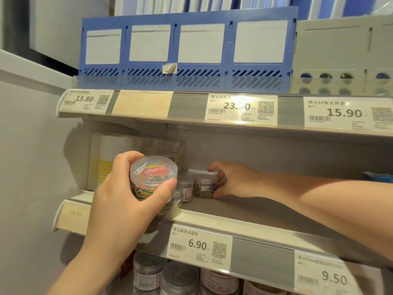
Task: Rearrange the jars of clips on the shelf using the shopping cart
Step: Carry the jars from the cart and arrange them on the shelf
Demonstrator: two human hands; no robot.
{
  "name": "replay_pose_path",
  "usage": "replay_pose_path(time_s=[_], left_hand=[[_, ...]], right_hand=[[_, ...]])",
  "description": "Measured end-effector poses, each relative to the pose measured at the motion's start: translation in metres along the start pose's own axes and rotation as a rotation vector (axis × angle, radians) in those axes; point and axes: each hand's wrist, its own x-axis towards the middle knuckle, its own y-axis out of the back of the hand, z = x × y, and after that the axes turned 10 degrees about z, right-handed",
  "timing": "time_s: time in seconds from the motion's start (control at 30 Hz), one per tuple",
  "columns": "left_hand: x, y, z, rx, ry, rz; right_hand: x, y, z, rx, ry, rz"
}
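the left hand (127, 194) curls its fingers and thumb round a clear jar of coloured clips (153, 177), held tilted just in front of the middle shelf (244, 211). the right hand (231, 179) reaches in deeper and grips a second jar (205, 185) standing on that shelf, thumb low, fingers over its lid. a third jar (187, 188) stands just beside it, between the 2 hands. a white box (110, 158) sits at the shelf's left end, a 6.90 price tag (197, 244) on its front lip. more jars (148, 271) stand below.
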Motion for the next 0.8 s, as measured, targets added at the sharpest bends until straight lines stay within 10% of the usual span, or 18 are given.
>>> replay_pose_path(time_s=[0.8], left_hand=[[0.000,-0.001,0.001,0.025,-0.020,0.009]], right_hand=[[0.023,-0.024,-0.010,0.146,0.023,0.078]])
